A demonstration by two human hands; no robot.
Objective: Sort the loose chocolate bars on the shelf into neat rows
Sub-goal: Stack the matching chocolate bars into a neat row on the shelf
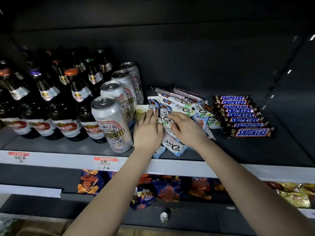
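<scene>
A loose heap of white and light-blue Dove chocolate bars (180, 106) lies in the middle of the dark shelf (238, 150), the bars pointing different ways and overlapping. My left hand (148, 132) rests flat on the heap's left side, fingers straight, right beside the front can. My right hand (185, 127) lies on the heap's middle with fingers spread and slightly bent over the wrappers. Two pinkish-purple bars (177, 92) sit behind the heap. A tidy stepped row of brown Snickers bars (238, 113) lies to the right.
Several silver beer cans (112, 123) stand in a line immediately left of the heap, with dark beer bottles (51, 99) further left. The shelf's front lip carries price tags (105, 162). Snack bags (163, 189) fill the shelf below.
</scene>
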